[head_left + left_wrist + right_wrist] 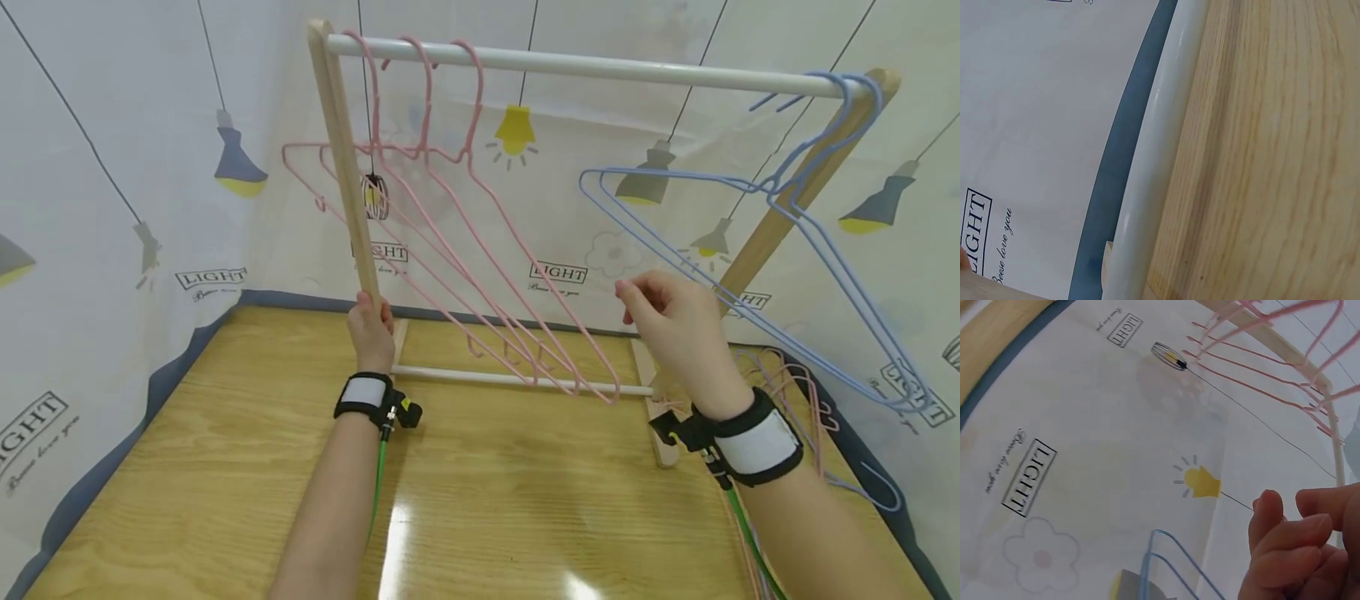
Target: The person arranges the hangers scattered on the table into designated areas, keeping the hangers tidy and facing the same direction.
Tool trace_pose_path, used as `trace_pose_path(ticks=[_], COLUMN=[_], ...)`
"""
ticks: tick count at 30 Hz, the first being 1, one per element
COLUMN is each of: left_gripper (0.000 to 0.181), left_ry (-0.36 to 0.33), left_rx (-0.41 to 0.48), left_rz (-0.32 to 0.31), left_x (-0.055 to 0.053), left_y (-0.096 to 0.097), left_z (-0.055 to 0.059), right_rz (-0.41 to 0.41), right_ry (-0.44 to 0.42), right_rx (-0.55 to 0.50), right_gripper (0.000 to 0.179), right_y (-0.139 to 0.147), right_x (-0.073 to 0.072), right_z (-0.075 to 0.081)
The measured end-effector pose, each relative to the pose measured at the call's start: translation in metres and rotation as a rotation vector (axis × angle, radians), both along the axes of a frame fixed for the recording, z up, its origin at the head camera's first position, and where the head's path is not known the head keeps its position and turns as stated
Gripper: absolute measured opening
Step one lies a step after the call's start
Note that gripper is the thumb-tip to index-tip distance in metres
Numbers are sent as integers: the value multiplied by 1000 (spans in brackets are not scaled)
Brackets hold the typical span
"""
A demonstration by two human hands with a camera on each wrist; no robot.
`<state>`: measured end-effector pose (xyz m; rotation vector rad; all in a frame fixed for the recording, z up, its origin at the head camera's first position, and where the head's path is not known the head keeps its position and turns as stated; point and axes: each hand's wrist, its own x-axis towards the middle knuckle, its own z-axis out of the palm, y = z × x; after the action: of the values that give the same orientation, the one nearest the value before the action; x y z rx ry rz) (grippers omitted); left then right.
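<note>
While my left hand (371, 333) grips the left wooden post (345, 150), my right hand (678, 329) hovers between two sets of hangers.
Three pink hangers (425, 137) hang toward the left end of the white rail (585, 64), and two blue hangers (772, 185) hang at its right end; loose hangers (817, 433) lie on the table (525, 483) at the right. My right fingers are loosely curled, thumb apart from them, grasping nothing that I can see; whether the hand touches a blue hanger's lower bar, I cannot tell. Good practice here, as I judge it, is to keep the post braced, move my right hand clear of those thin bars, and handle any hanger by its neck so that the hook sits fully over the rail.
</note>
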<state>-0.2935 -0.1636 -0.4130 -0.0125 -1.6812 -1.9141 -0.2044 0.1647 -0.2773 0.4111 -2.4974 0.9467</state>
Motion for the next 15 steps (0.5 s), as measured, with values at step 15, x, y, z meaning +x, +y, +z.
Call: trace_pose_path(ticks=[15], left_gripper=[107], left_ry=[6], left_rx=[-20], left_rz=[10], left_x=[-2], left_y=[-1], left_z=[1], right_rz=[-83], right_ry=[-375], right_rx=[203], right_gripper=[27], right_y=[37], right_x=[16], right_z=[-94])
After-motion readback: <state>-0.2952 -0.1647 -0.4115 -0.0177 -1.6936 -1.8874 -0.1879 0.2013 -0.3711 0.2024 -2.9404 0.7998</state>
